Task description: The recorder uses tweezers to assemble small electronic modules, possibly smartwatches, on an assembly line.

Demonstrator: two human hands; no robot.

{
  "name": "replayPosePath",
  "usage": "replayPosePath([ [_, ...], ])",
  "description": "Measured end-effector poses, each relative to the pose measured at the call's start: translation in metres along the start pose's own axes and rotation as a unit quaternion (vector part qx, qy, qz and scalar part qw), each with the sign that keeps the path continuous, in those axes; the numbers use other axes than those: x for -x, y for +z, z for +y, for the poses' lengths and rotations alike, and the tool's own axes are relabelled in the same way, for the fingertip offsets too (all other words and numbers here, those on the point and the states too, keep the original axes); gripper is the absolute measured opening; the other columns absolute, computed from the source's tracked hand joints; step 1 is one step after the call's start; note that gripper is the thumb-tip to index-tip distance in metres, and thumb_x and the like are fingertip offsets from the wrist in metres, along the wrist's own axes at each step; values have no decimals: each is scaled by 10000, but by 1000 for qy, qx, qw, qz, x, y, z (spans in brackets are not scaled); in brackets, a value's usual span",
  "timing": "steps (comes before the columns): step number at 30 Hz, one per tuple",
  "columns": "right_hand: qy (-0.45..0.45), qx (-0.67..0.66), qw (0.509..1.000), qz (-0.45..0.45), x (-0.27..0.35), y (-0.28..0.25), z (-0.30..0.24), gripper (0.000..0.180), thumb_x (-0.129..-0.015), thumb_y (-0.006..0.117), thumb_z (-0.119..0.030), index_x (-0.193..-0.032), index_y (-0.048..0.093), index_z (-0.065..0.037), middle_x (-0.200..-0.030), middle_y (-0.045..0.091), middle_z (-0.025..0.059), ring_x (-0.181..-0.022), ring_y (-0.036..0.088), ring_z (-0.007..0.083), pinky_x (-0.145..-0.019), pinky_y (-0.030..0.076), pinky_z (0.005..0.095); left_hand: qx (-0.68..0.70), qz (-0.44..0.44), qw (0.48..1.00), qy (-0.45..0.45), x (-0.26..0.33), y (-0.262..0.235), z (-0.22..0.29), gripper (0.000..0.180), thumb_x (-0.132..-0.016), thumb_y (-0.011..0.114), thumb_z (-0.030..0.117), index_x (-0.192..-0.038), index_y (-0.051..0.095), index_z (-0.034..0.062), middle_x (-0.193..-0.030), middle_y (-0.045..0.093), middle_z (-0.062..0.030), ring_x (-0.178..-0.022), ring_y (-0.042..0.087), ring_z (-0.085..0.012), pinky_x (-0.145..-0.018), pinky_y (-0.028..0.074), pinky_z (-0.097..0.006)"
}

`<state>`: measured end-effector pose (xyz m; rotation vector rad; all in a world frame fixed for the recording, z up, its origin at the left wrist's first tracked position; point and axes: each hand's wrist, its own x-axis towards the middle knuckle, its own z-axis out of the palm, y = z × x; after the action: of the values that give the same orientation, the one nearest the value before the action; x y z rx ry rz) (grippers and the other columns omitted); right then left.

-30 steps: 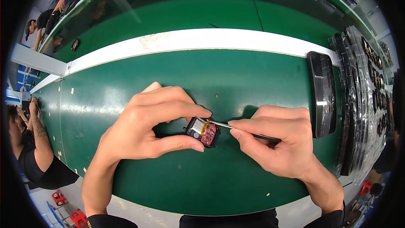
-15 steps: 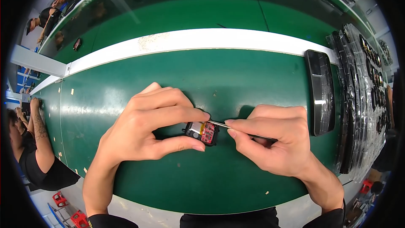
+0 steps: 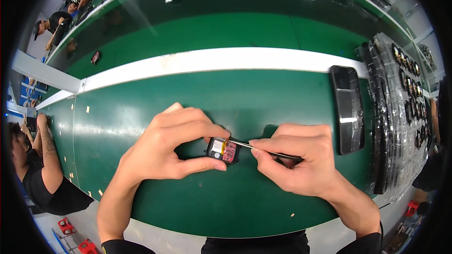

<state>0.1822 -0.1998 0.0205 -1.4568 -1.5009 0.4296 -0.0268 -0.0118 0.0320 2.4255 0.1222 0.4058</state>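
A small black device housing lies open-side up on the green mat, with a silver battery cell and a red circuit board inside it. My left hand grips the housing between thumb and fingers at its far and near edges. Pinched in my right hand is a thin metal pair of tweezers. Their tip meets the far part of the circuit board, close to my left index fingertip. Exactly what the tip touches is too small to make out.
A black phone-shaped slab lies at the right. Beyond it stand stacked clear plastic trays holding several small round parts. A white rail crosses behind the mat. At the left sits another person. Tiny beige scraps dot the mat.
The tweezers' tip has moved slightly left and down, from the housing's far edge onto the circuit board. The whole view has shifted a little. Both hands keep their grips.
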Motion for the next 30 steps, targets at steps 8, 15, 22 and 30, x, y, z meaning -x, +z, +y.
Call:
replayPosePath([
  [8, 43, -114, 989, 85, -3, 13, 14, 130, -925, 797, 18, -1046, 844, 14, -729, 682, 71, -559, 595, 110, -497, 428, 299, -88, 4, 994, -64, 19, 5, 1, 541, -624, 1024, 339, -1064, 826, 95, -796, 669, -1, -744, 624, -200, -734, 388, -372],
  [15, 50, -150, 978, 134, -6, 9, 16, 129, -931, 771, 29, -1047, 823, 46, -757, 686, 115, -581, 614, 170, -534, 452, 341, -78, 62, 994, -51, 18, 19, -19, 581, -556, 1018, 391, -986, 787, 75, -758, 625, -18, -675, 535, -199, -705, 378, -370],
  [22, 56, -147, 975, 156, -5, 10, 30, 104, -931, 758, -16, -993, 802, 55, -791, 703, 160, -648, 668, 258, -581, 494, 388, 93, 102, 979, -149, 4, -1, 2, 430, -887, 789, -146, -1293, 716, -25, -1058, 676, -47, -964, 646, -155, -913, 525, -291],
  [30, 33, -283, 956, 74, -4, 34, 53, 250, -931, 775, -114, -1153, 767, 2, -955, 738, 132, -903, 741, 250, -779, 563, 443, 87, 91, 990, 63, -123, 19, 117, 642, -570, 1031, 358, -1099, 853, 42, -856, 707, -64, -835, 676, -217, -772, 540, -341],
])
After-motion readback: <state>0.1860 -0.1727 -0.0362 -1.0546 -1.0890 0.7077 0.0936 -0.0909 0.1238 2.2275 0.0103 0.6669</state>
